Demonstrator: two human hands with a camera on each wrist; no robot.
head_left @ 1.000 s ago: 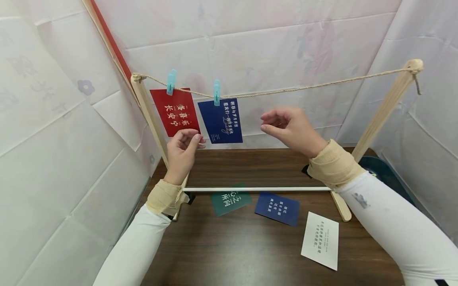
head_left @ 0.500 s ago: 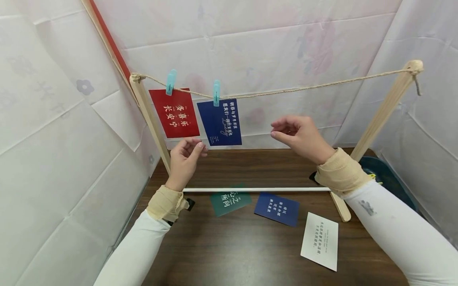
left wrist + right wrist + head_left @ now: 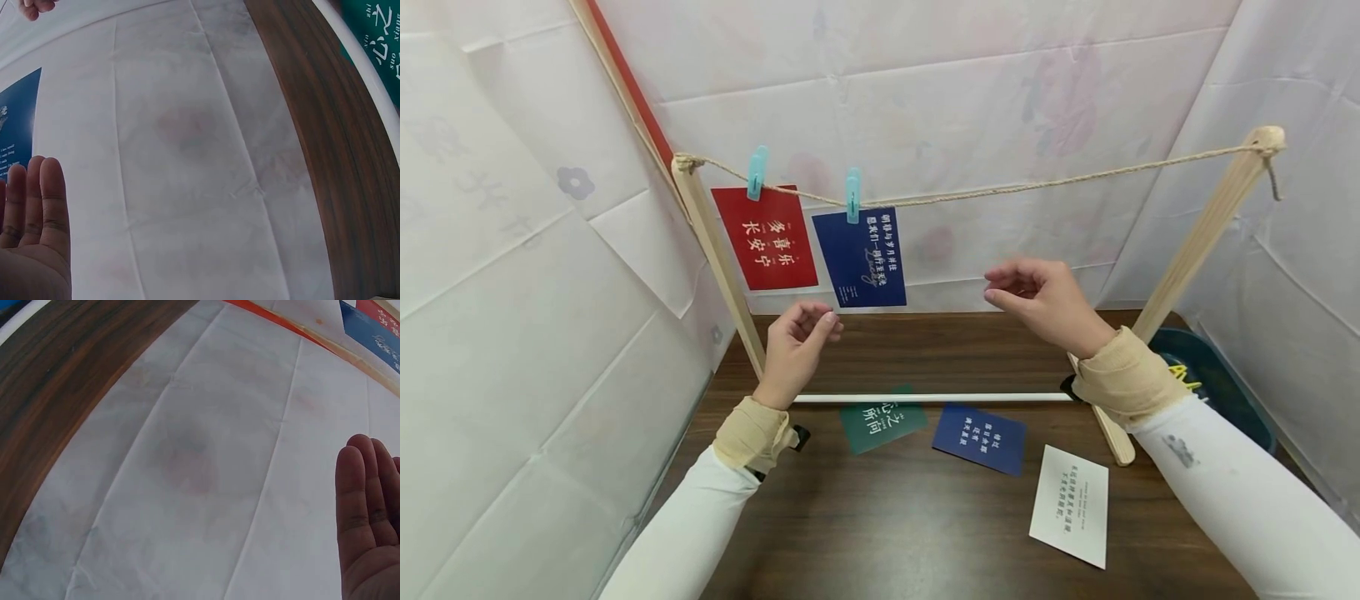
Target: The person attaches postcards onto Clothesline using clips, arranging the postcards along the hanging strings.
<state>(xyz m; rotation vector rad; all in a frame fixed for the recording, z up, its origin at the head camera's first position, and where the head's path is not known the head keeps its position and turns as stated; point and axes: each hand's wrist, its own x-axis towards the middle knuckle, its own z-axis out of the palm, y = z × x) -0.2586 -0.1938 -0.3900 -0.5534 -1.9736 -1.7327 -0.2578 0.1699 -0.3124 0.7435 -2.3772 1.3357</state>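
Note:
Two cards hang from a twine line [image 3: 1000,190]: a red card [image 3: 767,240] under one light-blue clothespin [image 3: 757,173] and a dark blue card [image 3: 863,260] under another clothespin [image 3: 853,197]. Just below the red card my left hand [image 3: 797,346] hovers with loosely bent fingers, holding nothing. My right hand [image 3: 1048,302] floats to the right of the blue card, its fingers relaxed and nothing in them. In the left wrist view the blue card [image 3: 17,122] shows beyond the left fingers [image 3: 53,194]. The right wrist view shows straight right fingers [image 3: 353,487].
On the brown table [image 3: 865,533] lie a green card [image 3: 883,423], a blue card [image 3: 979,438] and a white card [image 3: 1070,507]. A white rod [image 3: 940,397] joins the wooden posts low down. Behind the right arm sits a dark green basin [image 3: 1225,392] with yellow clothespins [image 3: 1182,375].
Both hands have drawn down and away from the hanging cards, the right one also moving rightward. More of the basin shows. The hanging cards have hardly moved.

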